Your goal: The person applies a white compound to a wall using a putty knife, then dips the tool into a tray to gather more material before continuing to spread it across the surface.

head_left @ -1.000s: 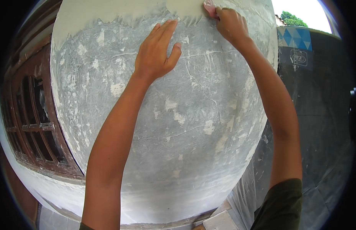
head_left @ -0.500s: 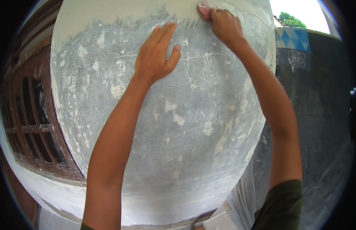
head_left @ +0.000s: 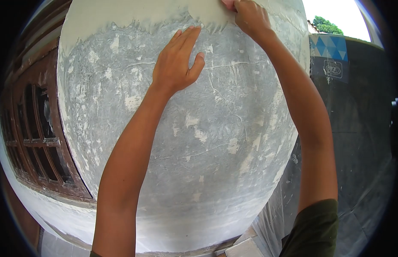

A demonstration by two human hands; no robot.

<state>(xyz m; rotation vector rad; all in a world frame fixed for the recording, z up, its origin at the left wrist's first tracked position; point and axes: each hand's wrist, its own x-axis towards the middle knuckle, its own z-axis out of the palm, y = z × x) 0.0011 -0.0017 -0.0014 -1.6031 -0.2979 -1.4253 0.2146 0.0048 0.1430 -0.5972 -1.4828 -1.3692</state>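
Note:
A grey wall [head_left: 186,124] with pale patches and cracks fills the middle of the head view. Along its top runs a smooth cream coat of putty [head_left: 134,12] with a ragged lower edge. Just under that edge, my left hand [head_left: 175,62] lies flat on or close to the wall, fingers stretched and thumb apart, holding nothing. Higher and to the right, my right hand [head_left: 252,19] is closed around a pink putty scraper [head_left: 228,4], over the cream coat. The scraper is mostly cut off by the top of the view.
A brown wooden window frame [head_left: 40,145] with panes stands at the left. On the right is a dark panel [head_left: 357,107] with a blue-and-white patterned strip [head_left: 328,47]. Clear plastic sheeting [head_left: 267,222] hangs low at the right, beside a pale board [head_left: 245,248].
My right hand and the scraper have moved up slightly, so more of the scraper leaves the view. My left hand stays nearly in place.

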